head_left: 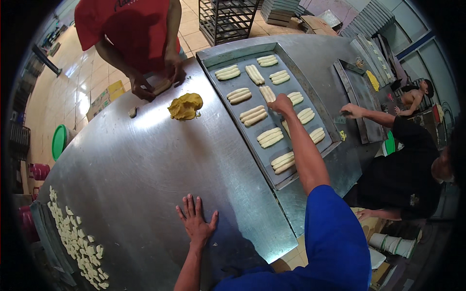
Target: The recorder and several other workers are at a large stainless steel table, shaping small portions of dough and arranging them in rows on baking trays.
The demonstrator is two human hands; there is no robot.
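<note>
My left hand (198, 220) lies flat on the steel table (160, 165), fingers spread, holding nothing. Stretched out over a large metal baking tray (232, 127), my right hand (280, 104) has its fingers curled down at the near end of a dough piece (266, 93) made of joined strips. Its fingertips are partly hidden by the hand itself. Several similar pale dough pieces lie in rows on the tray, among them one at the far left (227, 72) and one near the front (270, 137). My right forearm covers part of the near rows.
A mound of yellow filling (185, 106) sits on the table, near a person in a red shirt (130, 29) handling dough. Many small dough bits (80, 242) lie at the left edge. On the right, a person in black (405, 169) reaches toward another tray (359, 104).
</note>
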